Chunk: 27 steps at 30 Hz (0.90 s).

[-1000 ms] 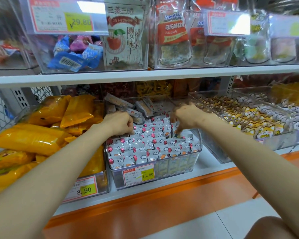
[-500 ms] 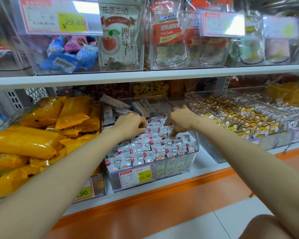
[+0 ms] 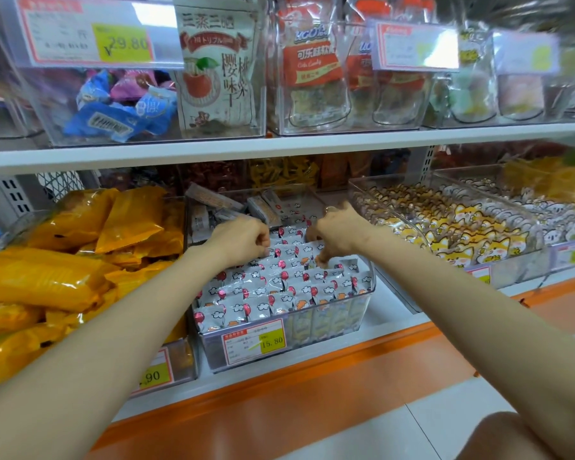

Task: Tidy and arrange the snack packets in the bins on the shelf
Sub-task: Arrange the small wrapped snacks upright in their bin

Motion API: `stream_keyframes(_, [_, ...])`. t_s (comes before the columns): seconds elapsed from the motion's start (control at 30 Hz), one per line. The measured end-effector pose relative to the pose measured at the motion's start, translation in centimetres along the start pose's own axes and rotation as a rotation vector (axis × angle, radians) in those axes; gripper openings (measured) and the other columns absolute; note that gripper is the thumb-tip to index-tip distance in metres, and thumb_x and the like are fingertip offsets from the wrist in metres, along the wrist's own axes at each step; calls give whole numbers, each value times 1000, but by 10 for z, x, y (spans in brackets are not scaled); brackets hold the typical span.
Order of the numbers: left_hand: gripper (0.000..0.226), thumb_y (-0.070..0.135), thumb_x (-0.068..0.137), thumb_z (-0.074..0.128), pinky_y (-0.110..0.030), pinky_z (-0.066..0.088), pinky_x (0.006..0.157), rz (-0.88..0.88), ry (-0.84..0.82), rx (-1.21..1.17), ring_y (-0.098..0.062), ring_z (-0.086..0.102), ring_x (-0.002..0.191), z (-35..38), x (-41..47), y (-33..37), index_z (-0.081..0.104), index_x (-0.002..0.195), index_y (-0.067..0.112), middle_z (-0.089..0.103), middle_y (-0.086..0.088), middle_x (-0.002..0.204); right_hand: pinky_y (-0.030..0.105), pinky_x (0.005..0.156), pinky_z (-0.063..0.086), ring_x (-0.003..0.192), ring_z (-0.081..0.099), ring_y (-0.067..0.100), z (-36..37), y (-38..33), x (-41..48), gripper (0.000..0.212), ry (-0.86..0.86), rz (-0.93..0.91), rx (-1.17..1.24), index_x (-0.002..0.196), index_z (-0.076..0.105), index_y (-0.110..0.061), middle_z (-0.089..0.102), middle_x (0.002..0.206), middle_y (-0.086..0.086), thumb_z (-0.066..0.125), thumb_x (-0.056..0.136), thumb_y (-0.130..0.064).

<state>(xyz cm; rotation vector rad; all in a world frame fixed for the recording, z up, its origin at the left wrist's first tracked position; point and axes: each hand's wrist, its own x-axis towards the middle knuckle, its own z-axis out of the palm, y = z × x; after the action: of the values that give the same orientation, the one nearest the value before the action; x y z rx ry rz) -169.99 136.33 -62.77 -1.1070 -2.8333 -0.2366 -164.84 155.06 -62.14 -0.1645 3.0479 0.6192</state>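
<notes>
- Spanning the view from 9 to 3 o'clock, the white shelf (image 3: 312, 141) carries clear bins above and below its board.
- At 9 o'clock of the middle bin lie heaped yellow bags (image 3: 47, 283); at its 3 o'clock stands a bin of fox-print packets (image 3: 462, 237).
- The middle bin (image 3: 356, 313) stands on the lower level, with a price tag (image 3: 254, 340) reading 15.80 on its front wall.
- White snack packets (image 3: 279, 287) with red balloons stand in tight rows in the bin's front part; brown bar packets (image 3: 213, 199) lie loose at its 12 o'clock end.
- The left hand (image 3: 239, 240) is curled tight, its fingertips on a packet's top edge in the rear rows; whether it pinches that packet cannot be told.
- The right hand (image 3: 337, 232), near the left at its 3 o'clock, bends its fingers down among the rear packets; any hold is hidden.
- Most rows lie at 6 o'clock of both hands.
</notes>
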Motion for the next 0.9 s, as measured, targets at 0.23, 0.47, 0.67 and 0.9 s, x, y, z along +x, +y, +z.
stream_keyframes(0.23, [10,27,89,60,-30,49,76,-24,50,-111,-13,58,87,-7,-14,-16,64,95,22,60,8,88,31,87,44,95,55,15,-19,16,-1,29,117,1,429,109,62,-23,64,105,-2,68,83,-35])
stream_keyframes(0.47, [8,26,87,62,-35,51,81,-42,135,-199,-12,60,88,-16,-37,-22,63,95,23,62,9,86,30,69,44,88,56,22,-23,-30,48,36,277,135,685,99,59,-16,61,97,5,61,84,-48])
stream_keyframes(0.67, [4,23,88,61,-35,52,80,-84,218,-310,-13,60,87,-20,-49,-31,64,91,25,65,6,92,27,67,42,91,60,24,-29,-41,63,38,214,316,619,102,61,-15,62,98,8,59,86,-49])
stream_keyframes(0.9, [8,21,90,59,-32,49,75,-117,288,-370,-14,59,86,-23,-46,-14,58,84,27,64,6,92,31,86,49,113,56,26,-43,-45,55,60,157,421,611,125,54,-14,58,125,10,64,80,-54])
